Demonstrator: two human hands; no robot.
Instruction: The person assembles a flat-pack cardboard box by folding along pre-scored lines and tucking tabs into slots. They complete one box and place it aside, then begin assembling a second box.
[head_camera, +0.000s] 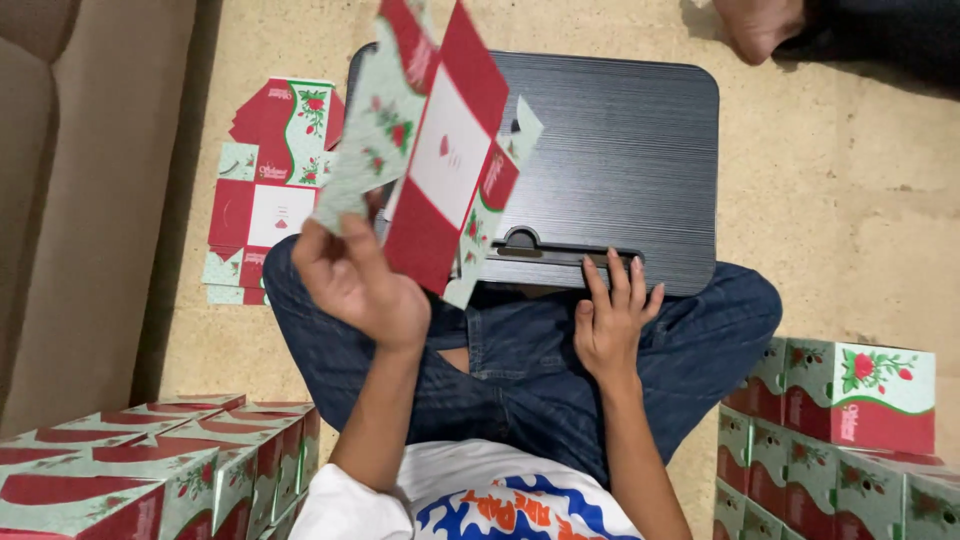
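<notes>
— Left hand (355, 285)?
— Raised above the lap, fingers closed on the lower corner of a flat, unfolded carton blank (430, 150). Held tilted over the left edge of the black lap worktop (620, 140), not touching it.

— Look of the blank?
— Red and pale green panels, a white rectangle in the middle with a small red mark, rose prints on the green flaps. Creased, flaps loose.

— Right hand (610, 320)?
— Empty, fingers spread narrowly, tips resting on the near edge of the worktop beside its handle notch.

— Around?
— More flat blanks (270, 190) stacked on the floor off the worktop's left edge. Folded boxes (160, 470) piled at lower left, more folded cartons (840, 430) at lower right. Another person's foot (760, 25) beyond the far right corner.
</notes>
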